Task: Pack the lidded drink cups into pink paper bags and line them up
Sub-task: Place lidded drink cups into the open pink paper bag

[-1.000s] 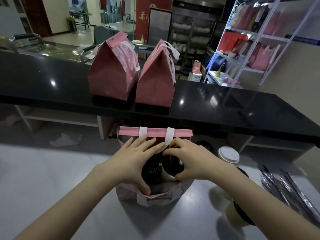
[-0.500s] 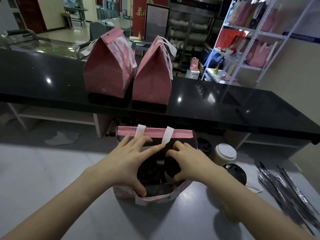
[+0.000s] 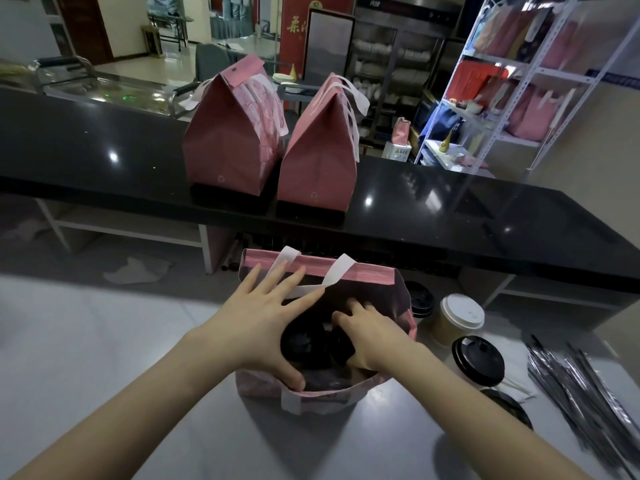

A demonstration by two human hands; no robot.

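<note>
My left hand [image 3: 258, 323] lies spread flat, bracing the pink bag [image 3: 363, 275] open. My right hand [image 3: 372, 336] grips the cup [image 3: 341, 344] beneath it. I should seat it upright against its neighbour [image 3: 301, 341].

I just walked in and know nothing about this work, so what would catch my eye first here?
The left hand spreads across the mouth of the open pink paper bag on the near grey table, while the right hand curls over the black-lidded drink cups inside. Behind, two closed pink paper bags stand side by side on the glossy black counter.
</note>
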